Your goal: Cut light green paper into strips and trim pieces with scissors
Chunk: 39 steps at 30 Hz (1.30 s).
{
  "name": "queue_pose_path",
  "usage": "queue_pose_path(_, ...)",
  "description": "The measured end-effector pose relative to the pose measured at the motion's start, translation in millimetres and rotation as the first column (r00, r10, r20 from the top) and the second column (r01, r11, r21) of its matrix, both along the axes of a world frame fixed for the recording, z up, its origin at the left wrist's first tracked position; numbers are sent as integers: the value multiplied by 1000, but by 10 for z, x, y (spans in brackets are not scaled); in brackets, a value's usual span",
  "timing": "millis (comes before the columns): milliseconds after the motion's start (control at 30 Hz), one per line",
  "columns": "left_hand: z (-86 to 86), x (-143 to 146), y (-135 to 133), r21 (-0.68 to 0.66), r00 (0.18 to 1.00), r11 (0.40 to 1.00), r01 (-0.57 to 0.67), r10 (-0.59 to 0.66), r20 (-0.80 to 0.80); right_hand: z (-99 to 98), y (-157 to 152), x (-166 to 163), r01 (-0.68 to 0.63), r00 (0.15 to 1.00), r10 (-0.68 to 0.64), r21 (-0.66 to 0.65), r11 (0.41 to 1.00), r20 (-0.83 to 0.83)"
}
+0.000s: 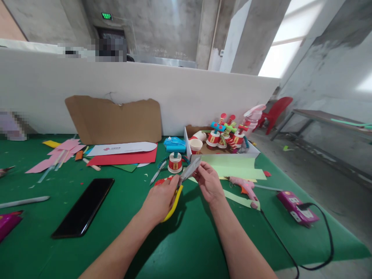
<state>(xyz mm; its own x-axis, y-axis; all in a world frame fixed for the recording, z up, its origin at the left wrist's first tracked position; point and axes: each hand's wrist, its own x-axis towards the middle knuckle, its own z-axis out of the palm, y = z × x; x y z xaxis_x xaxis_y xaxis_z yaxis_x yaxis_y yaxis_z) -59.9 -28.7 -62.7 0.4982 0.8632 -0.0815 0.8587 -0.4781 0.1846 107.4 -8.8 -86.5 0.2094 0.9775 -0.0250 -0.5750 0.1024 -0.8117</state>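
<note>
Two hands meet at the centre of the frame over a green table. The left hand is closed around the yellow handles of a pair of scissors, whose grey blades rise up and to the right and stand slightly parted. The right hand sits just right of the blades, thumb and fingers pinched on something small at the blade tips; what it is cannot be told, as it is too small and partly hidden. The scissors thus lie between the two hands, handles in the left palm and tips touching the right fingers.

Just above the hands stands a small paper-cup figure with red bands and teal curled arms. Pale green paper sheets lie to the right of it, running under the right hand. A pink glue gun rests on them, and further right a purple power strip trails a black cable. An open cardboard box at upper right of centre holds more cup figures. A black phone lies at lower left, red paper and a brown cardboard sheet sit above it, and pink paper scraps lie at far left.
</note>
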Motion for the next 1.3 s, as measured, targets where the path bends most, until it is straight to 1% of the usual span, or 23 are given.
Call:
queue_pose_path(500,-26,-20,0,7,1000,1000,14,-15,27,-18,10,19,1,1000,-1,3,1000,6)
queue_pose_path(800,-30,-27,4,9,999,1000,15,-15,30,-3,17,22,17,1000,-18,-18,1000,-7)
queue_pose_path(867,-61,-45,11,10,996,1000,10,-11,83,4,19,23,35,999,-36,-20,999,-7)
queue_pose_path(900,-82,-55,19,8,989,1000,8,-10,151,8,19,22,46,999,-46,-22,999,-1)
queue_pose_path(933,-106,-64,30,1,967,1000,5,-5,253,12,18,20,58,998,-57,-26,998,11)
queue_pose_path(967,-129,-71,43,-15,923,1000,-7,12,384,18,15,15,66,997,-65,-32,997,33)
queue_pose_path(1000,-150,-75,60,-43,851,999,-29,47,523,23,10,7,69,996,-67,-38,997,61)
queue_pose_path(1067,-176,-72,99,-142,646,986,-87,164,745,32,-2,-18,61,990,-56,-42,997,131)
queue_pose_path(1100,-179,-68,120,-201,536,974,-109,227,813,37,-9,-34,56,985,-49,-36,998,165)
queue_pose_path(1167,-171,-56,158,-295,340,949,-113,316,886,45,-24,-74,47,974,-42,-19,999,222)
queue_pose_path(1200,-162,-51,174,-324,258,942,-92,336,906,50,-32,-96,45,968,-41,-10,999,247)
queue_pose_path(1267,-147,-44,192,-361,132,932,-41,363,922,58,-51,-139,37,954,-36,4,999,297)
queue_pose_path(1300,-142,-41,195,-376,92,927,-17,376,922,62,-62,-159,25,946,-27,10,1000,324)
